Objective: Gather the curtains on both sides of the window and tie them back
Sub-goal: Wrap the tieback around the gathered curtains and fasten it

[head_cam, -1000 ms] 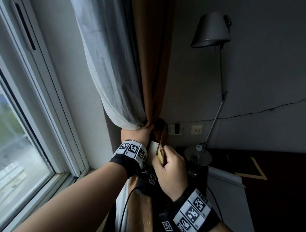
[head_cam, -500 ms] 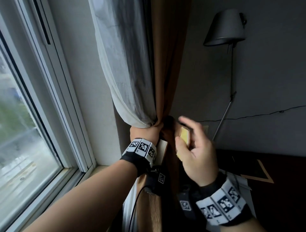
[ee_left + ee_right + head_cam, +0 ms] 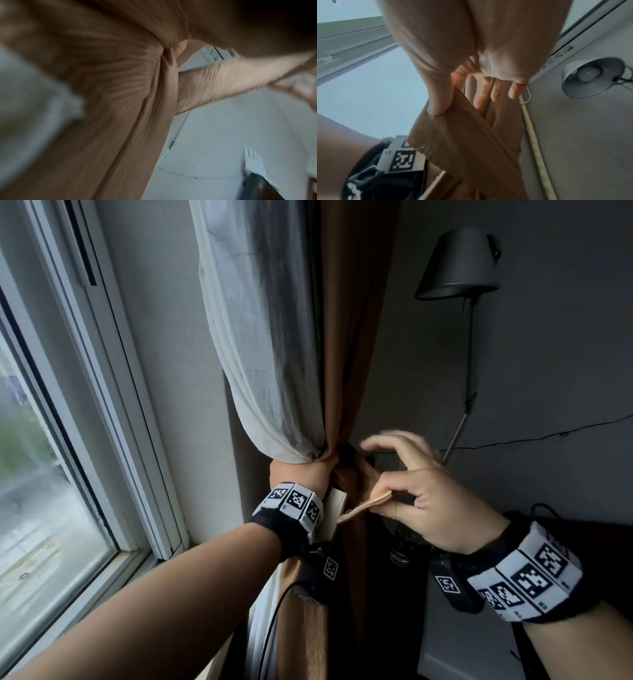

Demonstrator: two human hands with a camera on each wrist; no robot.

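Note:
A white sheer curtain [image 3: 267, 354] and a brown curtain [image 3: 349, 337] hang right of the window, bunched together. My left hand [image 3: 301, 474] grips the bunch from below. In the right wrist view, the left hand [image 3: 471, 94] has its thumb and fingers wrapped around the brown folds. A tan tieback strap [image 3: 366, 505] runs from under my left wrist out to the right. My right hand [image 3: 394, 494] pinches the strap's end just right of the bunch. The left wrist view is blurred and shows the strap [image 3: 223, 81] stretched towards the right hand [image 3: 296, 89].
The window frame [image 3: 113, 405] and sill fill the left side. A grey lamp [image 3: 459, 265] on a thin stem stands against the wall at the right, above a dark tabletop [image 3: 599, 529]. A black cable [image 3: 534, 438] runs along the wall. A pale cord [image 3: 532, 135] hangs beside the curtain.
My right hand has moved from below the left wrist up and out to the right, drawing the strap sideways. The left hand has kept its grip on the bunch.

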